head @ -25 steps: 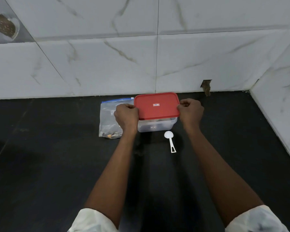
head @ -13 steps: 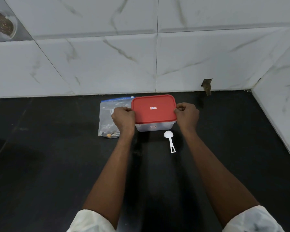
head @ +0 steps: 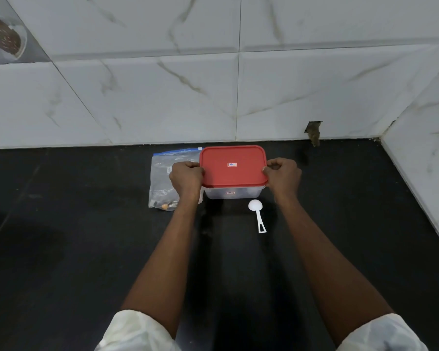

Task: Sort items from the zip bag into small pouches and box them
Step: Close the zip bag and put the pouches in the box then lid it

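Marble-look white tiles form the wall (head: 162, 97) behind the box (head: 235, 192) and turn a corner well to its right. Black counter (head: 61, 249) spreads under the box and on all sides of it; the box stands near the wall. Both forearms reach to the box from the near side, each coming out of a pale rolled sleeve (head: 134, 330). A clear zip bag (head: 162, 173) with a blue seal strip lies flat just left of the box, touching it or nearly so, with a few small dark and tan items at its near end; the left forearm covers part of it. The red lid (head: 232, 173) sits on top of the box and hides what is inside; whether it is pressed fully home cannot be told. The left hand (head: 186, 177) grips the lid's left edge with its fingers curled over the rim, and the right hand (head: 284, 176) grips the right edge in the same way, thumb by the corner. A white scoop (head: 257, 214) lies on the counter just in front of the box, bowl toward it, handle pointing away. A small ragged hole (head: 314, 131) shows in the tile at counter level, behind and to the right of the box. A small label sits at the lid's centre.
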### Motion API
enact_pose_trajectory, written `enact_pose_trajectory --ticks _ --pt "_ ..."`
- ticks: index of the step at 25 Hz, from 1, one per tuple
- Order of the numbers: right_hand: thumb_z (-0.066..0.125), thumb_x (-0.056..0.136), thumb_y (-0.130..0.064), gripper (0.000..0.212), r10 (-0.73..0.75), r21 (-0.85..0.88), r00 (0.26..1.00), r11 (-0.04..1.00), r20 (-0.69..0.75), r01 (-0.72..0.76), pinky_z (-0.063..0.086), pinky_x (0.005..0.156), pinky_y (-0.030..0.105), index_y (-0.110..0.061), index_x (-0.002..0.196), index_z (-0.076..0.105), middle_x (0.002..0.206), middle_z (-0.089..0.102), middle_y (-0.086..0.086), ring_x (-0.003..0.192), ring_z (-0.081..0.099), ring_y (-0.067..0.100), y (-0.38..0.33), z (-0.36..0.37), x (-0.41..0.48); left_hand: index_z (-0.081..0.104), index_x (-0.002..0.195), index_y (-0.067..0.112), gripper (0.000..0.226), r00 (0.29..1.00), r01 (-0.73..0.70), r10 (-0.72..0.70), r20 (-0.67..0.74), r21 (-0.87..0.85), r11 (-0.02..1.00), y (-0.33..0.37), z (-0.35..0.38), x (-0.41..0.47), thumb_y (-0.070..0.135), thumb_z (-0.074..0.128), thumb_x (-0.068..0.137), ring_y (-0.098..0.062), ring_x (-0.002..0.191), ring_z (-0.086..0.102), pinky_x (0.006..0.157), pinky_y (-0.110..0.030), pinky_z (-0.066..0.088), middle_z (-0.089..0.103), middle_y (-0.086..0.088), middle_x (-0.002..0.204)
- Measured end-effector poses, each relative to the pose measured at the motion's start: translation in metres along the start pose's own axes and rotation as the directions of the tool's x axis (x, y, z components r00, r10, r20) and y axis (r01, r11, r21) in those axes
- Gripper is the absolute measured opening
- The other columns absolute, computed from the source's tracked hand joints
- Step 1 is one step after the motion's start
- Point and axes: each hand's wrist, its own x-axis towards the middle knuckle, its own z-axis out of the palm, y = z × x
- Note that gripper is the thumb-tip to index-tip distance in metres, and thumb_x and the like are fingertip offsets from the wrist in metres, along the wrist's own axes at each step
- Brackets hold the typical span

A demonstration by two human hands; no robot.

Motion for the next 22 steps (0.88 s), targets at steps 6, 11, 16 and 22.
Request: enact_pose_trajectory --ticks 6,11,16,22 --pt "0.072 0.082 -0.009 0.020 0.006 0.019 1.000 1.000 -0.007 -0.006 0.058 0.084 0.039 -0.007 0.102 0.073 0.091 0.072 0.005 0.083 0.067 0.017 0.000 0.003 0.001 0.079 0.095 0.006 0.016 1.000 -0.018 0.018 -0.013 -0.019 1.000 -0.001 0.000 -0.002 0.003 0.072 0.081 -0.025 0.090 0.072 0.085 -0.039 0.060 0.075 -0.006 0.090" --pt "0.055 0.094 -0.018 0.020 0.003 -0.066 0.989 0.998 -0.146 -0.012 0.037 0.063 0.027 -0.006 0.086 0.068 0.079 0.067 0.006 0.072 0.061 0.021 0.021 -0.004 -0.034 0.074 0.115 0.004 0.030 0.973 -0.222 0.221 -0.066 -0.012 0.975 -0.019 -0.007 -0.016 0.023 0.071 0.092 -0.017 0.104 0.066 0.084 -0.016 0.043 0.073 -0.009 0.111" --pt "0.066 0.085 -0.019 0.012 0.104 -0.393 0.988 0.918 0.113 -0.052 0.049 0.063 0.032 -0.011 0.080 0.074 0.077 0.072 0.008 0.077 0.067 0.030 0.072 0.007 -0.087 0.078 0.107 0.004 0.021 0.734 -0.679 0.656 0.175 0.172 0.713 -0.051 -0.008 -0.028 0.010 0.076 0.088 -0.025 0.116 0.060 0.100 -0.032 0.049 0.067 -0.011 0.119" --pt "0.067 0.087 -0.021 0.008 0.160 -0.388 0.982 0.915 0.102 -0.109 0.046 0.066 0.031 -0.016 0.081 0.072 0.086 0.071 0.007 0.084 0.066 0.030 0.073 0.011 -0.097 0.078 0.105 0.001 0.019 0.693 -0.720 0.691 0.206 0.249 0.648 -0.057 -0.006 -0.028 0.004 0.076 0.086 -0.030 0.117 0.059 0.098 -0.024 0.040 0.068 -0.014 0.117"
